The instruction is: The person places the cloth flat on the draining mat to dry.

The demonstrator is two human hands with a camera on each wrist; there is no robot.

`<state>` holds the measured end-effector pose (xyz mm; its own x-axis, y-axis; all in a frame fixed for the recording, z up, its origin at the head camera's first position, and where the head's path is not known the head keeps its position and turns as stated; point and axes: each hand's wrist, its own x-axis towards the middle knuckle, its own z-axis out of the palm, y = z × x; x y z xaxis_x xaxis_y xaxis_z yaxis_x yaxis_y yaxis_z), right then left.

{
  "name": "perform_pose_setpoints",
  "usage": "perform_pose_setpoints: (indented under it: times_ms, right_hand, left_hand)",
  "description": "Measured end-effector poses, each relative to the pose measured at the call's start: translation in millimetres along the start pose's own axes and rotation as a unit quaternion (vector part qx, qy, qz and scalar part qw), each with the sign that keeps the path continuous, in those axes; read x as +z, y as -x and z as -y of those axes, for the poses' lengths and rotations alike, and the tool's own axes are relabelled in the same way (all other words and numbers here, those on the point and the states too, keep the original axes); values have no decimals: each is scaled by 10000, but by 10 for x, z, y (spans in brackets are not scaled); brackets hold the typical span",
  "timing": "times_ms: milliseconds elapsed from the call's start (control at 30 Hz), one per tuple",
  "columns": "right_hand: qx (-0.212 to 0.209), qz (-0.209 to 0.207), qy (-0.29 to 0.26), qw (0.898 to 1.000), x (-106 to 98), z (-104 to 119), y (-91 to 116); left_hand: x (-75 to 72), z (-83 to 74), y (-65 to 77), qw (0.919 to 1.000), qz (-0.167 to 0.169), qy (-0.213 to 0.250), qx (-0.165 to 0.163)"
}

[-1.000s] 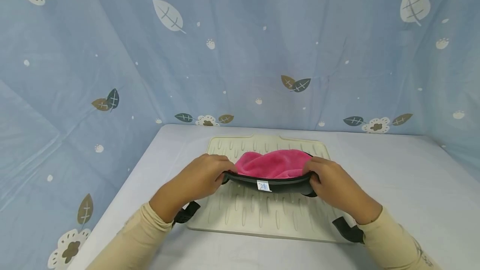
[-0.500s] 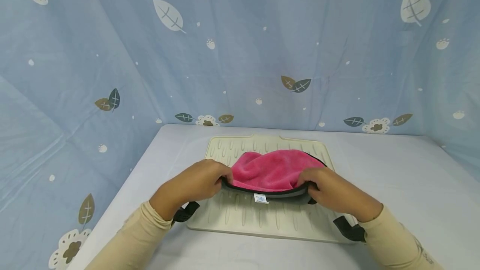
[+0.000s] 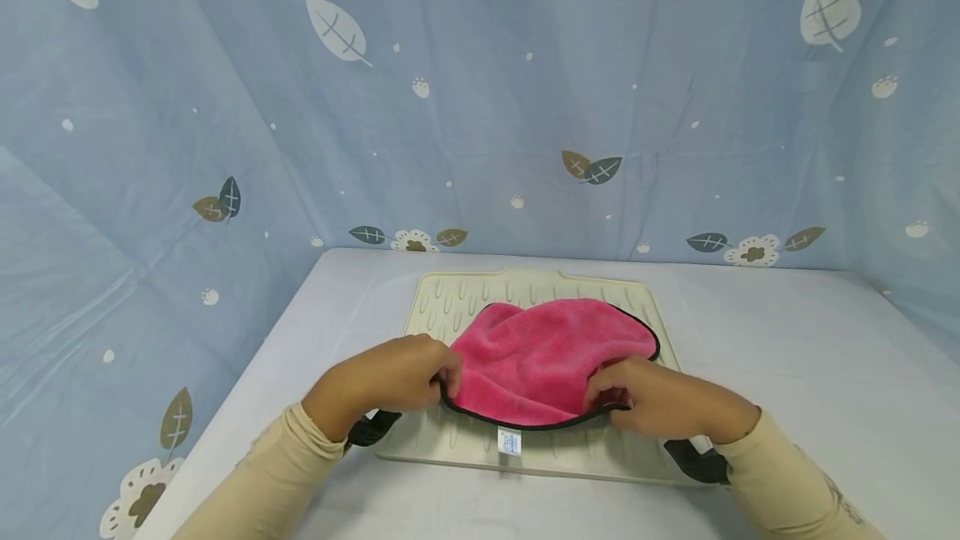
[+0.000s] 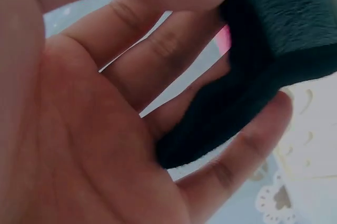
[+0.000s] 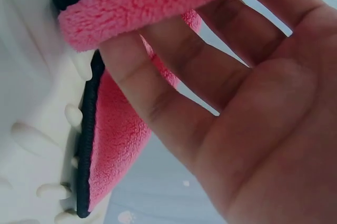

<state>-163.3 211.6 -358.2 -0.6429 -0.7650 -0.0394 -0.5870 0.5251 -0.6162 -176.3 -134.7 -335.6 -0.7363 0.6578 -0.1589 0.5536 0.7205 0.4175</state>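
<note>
Label (image 3: 509,441) on cloth (image 3: 525,357), head view only

Curtain (image 3: 480,107) behind tabletop (image 3: 787,373), also along left and right sides. Mat (image 3: 570,455) on tabletop, nearer left edge than right. Cloth (image 3: 540,348) over mat; left hand (image 3: 397,373) at near left end of cloth, right hand (image 3: 660,397) at near right. Tag (image 3: 509,440) on cloth's near edge, between hands, slightly left of midway. Left strap (image 3: 369,430) by mat's near left corner, right strap (image 3: 696,462) by near right.
</note>
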Motion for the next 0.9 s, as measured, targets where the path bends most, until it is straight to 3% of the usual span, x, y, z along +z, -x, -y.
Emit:
perform_pose_setpoints:
  times_ms: [233, 400, 667, 800, 900]
  right_hand:
    - [105, 224, -409, 9989, 43, 3, -5]
    - [62, 209, -488, 9986, 46, -3, -27]
    - [251, -796, 283, 9961, 7, -6, -57]
    - [849, -1362, 757, 9841, -25, 14, -55]
    - [1278, -1741, 1122, 9699, -36, 9, -53]
  left_hand:
    - [26, -12, -21, 9999, 63, 57, -148]
    - [51, 15, -77, 9995, -262, -169, 46]
    - [106, 62, -162, 9882, -1254, -874, 132]
    - [142, 94, -195, 9782, -1682, -1210, 123]
    - [158, 107, -211, 9763, -1740, -1290, -24]
